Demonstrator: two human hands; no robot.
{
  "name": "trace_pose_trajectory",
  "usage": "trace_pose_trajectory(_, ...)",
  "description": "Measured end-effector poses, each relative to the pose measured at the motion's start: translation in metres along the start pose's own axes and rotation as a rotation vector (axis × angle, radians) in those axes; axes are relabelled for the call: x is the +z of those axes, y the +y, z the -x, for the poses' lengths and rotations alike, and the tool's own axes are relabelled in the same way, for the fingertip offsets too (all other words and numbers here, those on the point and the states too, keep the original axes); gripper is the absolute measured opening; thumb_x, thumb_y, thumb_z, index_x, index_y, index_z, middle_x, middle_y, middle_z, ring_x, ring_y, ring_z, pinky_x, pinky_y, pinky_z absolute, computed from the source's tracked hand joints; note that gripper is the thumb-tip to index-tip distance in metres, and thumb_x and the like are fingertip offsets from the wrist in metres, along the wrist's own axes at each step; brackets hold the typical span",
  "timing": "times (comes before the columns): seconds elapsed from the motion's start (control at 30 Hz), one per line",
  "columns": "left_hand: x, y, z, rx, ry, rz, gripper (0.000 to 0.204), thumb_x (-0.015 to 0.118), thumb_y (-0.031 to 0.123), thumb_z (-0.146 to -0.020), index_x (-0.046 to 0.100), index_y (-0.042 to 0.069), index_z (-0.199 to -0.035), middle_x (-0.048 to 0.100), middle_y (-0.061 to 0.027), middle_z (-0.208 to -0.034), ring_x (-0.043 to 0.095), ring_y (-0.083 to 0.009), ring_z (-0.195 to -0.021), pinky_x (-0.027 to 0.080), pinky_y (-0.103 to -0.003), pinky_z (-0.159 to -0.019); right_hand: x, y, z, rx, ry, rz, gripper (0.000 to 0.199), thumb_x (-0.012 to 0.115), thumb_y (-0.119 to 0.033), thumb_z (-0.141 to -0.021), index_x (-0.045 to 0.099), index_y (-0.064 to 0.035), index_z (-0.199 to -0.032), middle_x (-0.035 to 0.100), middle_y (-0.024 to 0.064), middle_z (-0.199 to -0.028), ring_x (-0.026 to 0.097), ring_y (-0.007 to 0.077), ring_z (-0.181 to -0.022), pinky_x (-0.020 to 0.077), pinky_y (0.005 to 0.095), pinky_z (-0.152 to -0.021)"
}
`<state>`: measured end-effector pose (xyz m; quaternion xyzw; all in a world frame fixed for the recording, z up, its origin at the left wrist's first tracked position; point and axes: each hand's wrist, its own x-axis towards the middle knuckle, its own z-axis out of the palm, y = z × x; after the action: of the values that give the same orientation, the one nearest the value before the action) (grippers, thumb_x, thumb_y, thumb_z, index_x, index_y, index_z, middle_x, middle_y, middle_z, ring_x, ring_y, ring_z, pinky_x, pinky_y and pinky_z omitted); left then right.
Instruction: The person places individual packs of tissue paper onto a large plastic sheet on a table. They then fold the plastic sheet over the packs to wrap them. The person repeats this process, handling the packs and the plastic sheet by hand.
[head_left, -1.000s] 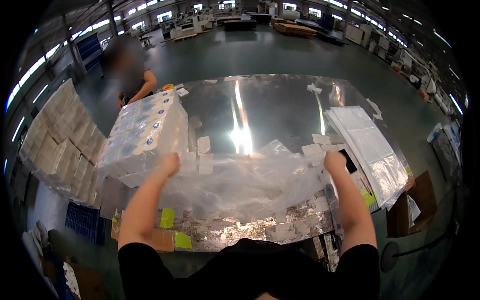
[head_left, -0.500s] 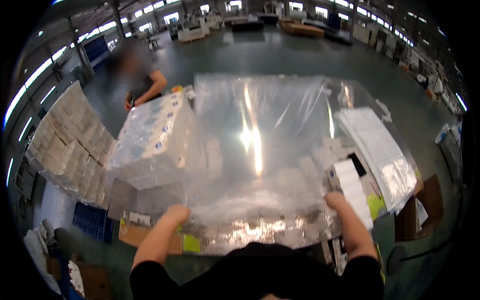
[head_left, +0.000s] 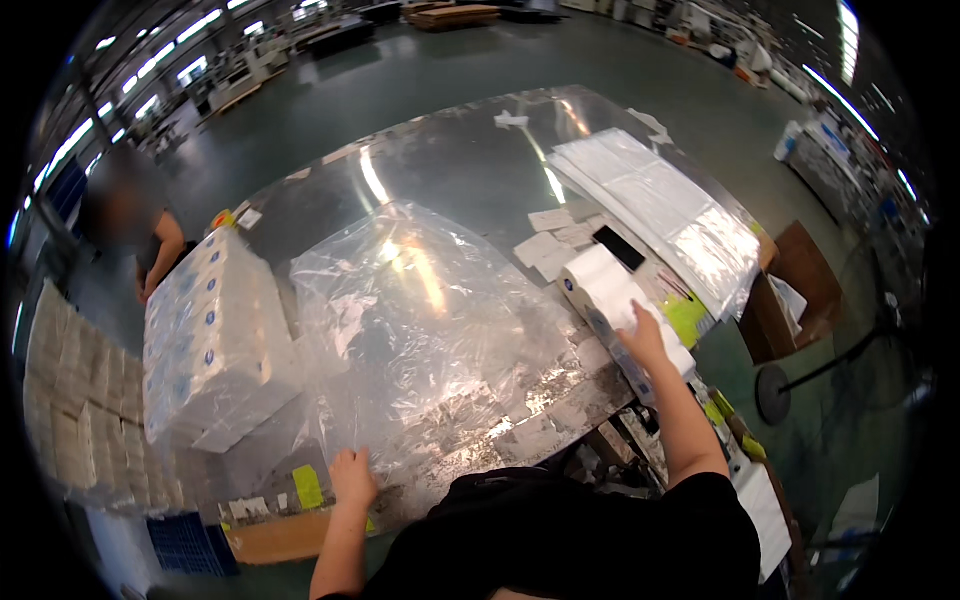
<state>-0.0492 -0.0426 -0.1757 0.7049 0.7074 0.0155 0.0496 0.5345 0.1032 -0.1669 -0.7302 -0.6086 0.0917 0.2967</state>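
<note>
A large clear plastic bag (head_left: 440, 330) lies crumpled over the metal-topped table (head_left: 460, 150). My left hand (head_left: 353, 478) is closed on its near left edge, fingers pinched together. To the right, a long pack of white paper rolls (head_left: 600, 278) lies near the table's right edge. Over the middle of that pack is my right hand (head_left: 645, 338), its thumb and fingers apart; whether it touches the pack I cannot tell. A big wrapped stack of white roll packs (head_left: 225, 335) stands at the left of the bag.
Flat plastic bags (head_left: 660, 205) lie piled at the far right, beside a black phone (head_left: 619, 248) and paper scraps. A person (head_left: 160, 245) stands beyond the wrapped stack. An open cardboard box (head_left: 800, 300) and a stand with a round base (head_left: 772, 394) are on the right.
My right hand has let go of the plastic bag and moved to the paper rolls. The bag, stretched between both hands before, has sagged onto the table. The view has turned right.
</note>
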Motion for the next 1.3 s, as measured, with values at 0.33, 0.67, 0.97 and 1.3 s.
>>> trace_pose_trajectory(0.33,0.023,0.050,-0.027,0.197,-0.015,0.091,0.042,0.060,0.010,-0.072,0.060,0.012,-0.113,0.057,-0.0117,-0.098,0.054,-0.0315,-0.095,0.042,-0.044,-0.081,-0.044,0.019,0.046,0.393,-0.431,0.311,0.115,0.075,-0.055,-0.062,0.013,-0.0057,-0.146,0.050,0.0291,-0.124,0.053,0.0403,-0.112,0.0432,0.0418,-0.094)
trace_pose_trajectory(0.67,0.022,0.050,-0.058,0.196,-0.190,0.120,0.038,0.061,0.011,-0.074,0.060,0.012,-0.113,0.062,-0.0141,-0.100,0.058,-0.0325,-0.097,0.045,-0.043,-0.084,0.065,-0.056,0.141,0.994,-0.140,-0.967,0.112,0.075,-0.045,-0.071,0.002,-0.0081,-0.147,0.035,0.0216,-0.140,0.044,0.0336,-0.120,0.0398,0.0465,-0.093)
trace_pose_trajectory(0.97,0.056,0.008,-0.064,0.311,-0.188,0.154,0.031,0.058,0.008,-0.076,0.063,0.009,-0.107,0.062,-0.0152,-0.093,0.059,-0.0359,-0.088,0.048,-0.046,-0.078,0.066,-0.065,0.251,1.173,-0.325,-1.222,0.099,0.071,-0.040,-0.075,0.007,-0.0211,-0.148,0.035,0.0068,-0.144,0.039,0.0263,-0.125,0.0338,0.0558,-0.093)
trace_pose_trajectory(1.3,0.026,0.058,-0.068,0.446,-0.083,0.062,0.043,0.057,0.005,-0.073,0.055,0.011,-0.115,0.057,-0.0121,-0.091,0.056,-0.0336,-0.091,0.046,-0.045,-0.077,0.078,-0.092,0.247,0.961,-0.092,-1.554,0.078,0.067,-0.015,-0.078,0.023,-0.0154,-0.143,0.043,0.0139,-0.135,0.044,0.0318,-0.122,0.0402,0.0481,-0.098)
